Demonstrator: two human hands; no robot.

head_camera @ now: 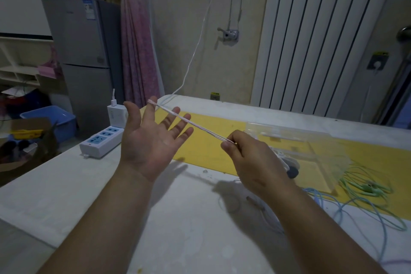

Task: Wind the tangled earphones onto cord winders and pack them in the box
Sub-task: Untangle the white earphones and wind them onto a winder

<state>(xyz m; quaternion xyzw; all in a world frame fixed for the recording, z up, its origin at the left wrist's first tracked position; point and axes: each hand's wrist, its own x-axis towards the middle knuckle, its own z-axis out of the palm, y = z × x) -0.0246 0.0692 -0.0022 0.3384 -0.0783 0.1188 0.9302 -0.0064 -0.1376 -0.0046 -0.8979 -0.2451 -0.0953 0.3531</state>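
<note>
Your left hand [144,140] is raised palm-up above the surface [89,184]. Its fingers [175,118] are spread and straight and grip nothing, but a few turns of the pale pink cord [193,124] sit looped round the tip of the index finger. From that loop the cord runs taut, in several strands side by side, down and to the right to your right hand [251,158]. There the thumb and forefinger pinch it tight and the other fingers are curled in.

The cord's long axis therefore lies on a diagonal between your hands, with its high end far and to the left and its low end near and to the right. The free length trails off below the right hand, so that hand is probably the one to carry the next turn while the left stays as the post.

The clear box [322,140] lies on the yellow mat [211,153] just beyond your right hand. The green earphones [369,188] and a blue cord [329,204] lie loose to its right. I cannot make out a winder with any certainty.
</note>
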